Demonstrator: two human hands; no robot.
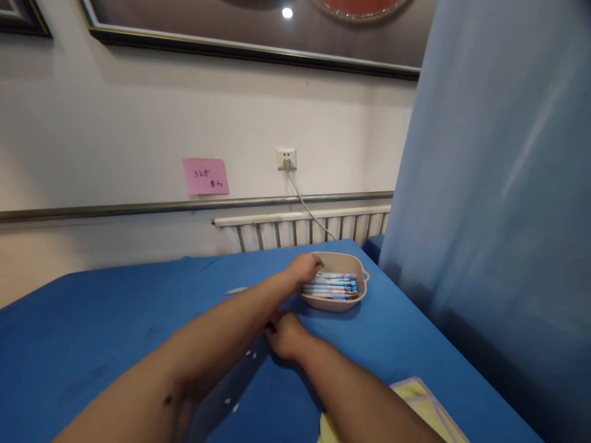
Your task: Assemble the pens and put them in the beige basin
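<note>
Left hand point(303, 269): curling at basket point(341, 263), grip unclear
Right hand point(287, 336): curling, grip hidden
Pens point(330, 288): already lying inside, beside left hand
White bits point(236, 407): lying loose, left of right hand

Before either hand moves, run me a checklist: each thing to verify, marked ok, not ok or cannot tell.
1. Basket upright on the blue cloth: ok.
2. Pens lying side by side in the basket: ok.
3. Left hand holding something: cannot tell; it is at the basket's left side, its grip mostly hidden.
4. Right hand holding something: cannot tell; it is low over the blue cloth, its grip unclear.
5. Blue cloth free of loose bits: not ok; small white bits lie scattered left of the right forearm.
</note>
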